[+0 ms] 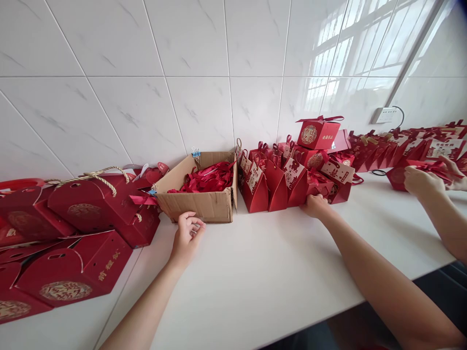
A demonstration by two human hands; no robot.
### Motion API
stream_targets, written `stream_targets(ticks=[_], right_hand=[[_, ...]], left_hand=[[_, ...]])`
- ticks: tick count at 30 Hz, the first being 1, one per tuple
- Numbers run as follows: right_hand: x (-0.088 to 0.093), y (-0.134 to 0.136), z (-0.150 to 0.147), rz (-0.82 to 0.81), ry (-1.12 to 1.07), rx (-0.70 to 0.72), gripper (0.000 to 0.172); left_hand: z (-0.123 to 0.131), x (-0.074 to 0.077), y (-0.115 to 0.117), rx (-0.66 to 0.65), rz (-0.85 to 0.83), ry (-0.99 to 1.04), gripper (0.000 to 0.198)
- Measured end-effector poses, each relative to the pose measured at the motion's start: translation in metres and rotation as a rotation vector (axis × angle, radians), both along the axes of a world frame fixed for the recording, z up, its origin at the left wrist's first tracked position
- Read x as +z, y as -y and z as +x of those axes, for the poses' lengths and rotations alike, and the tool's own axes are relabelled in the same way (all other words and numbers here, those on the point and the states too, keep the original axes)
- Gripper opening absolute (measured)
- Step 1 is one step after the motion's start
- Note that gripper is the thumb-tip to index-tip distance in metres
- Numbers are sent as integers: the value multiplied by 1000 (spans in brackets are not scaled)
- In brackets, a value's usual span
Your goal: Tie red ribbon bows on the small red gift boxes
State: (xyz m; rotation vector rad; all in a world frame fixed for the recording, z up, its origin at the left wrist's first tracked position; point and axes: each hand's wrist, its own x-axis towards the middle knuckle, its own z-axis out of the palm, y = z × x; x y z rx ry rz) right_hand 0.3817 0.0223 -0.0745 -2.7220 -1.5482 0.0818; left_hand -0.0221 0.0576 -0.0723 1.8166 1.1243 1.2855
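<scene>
My left hand (187, 238) hovers just in front of the cardboard box (197, 208), fingers loosely bent and apart, nothing in them. Inside that box lies a heap of dark red ribbons (207, 179). Farther right, my right hand (315, 206) has its fingers closed at the lower front of a small red gift box (321, 188) with a ribbon on top; the fingertips are partly hidden. Beside it stand several red triangular gift boxes (276, 189) with ribbon loops and pale tags. Another ribboned red box (318, 133) rests on top of the group.
Larger red boxes (73, 262) with rope handles crowd the left of the white table (233, 282). On the right, another person's hands (423, 181) work at a red box. More red boxes (408, 146) line the tiled wall, below a socket (384, 115).
</scene>
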Motion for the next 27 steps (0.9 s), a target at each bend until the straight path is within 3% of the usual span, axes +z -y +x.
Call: stream_targets(ticks=[5, 13, 22, 27], right_hand=[[-2, -1, 2, 0, -1, -18, 51], [-3, 0, 2, 6, 3, -15, 46], [7, 4, -11, -19, -27, -79, 52], [13, 11, -29, -31, -34, -16, 39]], left_hand=[[0, 1, 2, 1, -3, 4, 36], [0, 0, 0, 2, 5, -22, 36], [-1, -1, 0, -2, 2, -26, 36], [-1, 0, 2, -3, 31, -49, 34]])
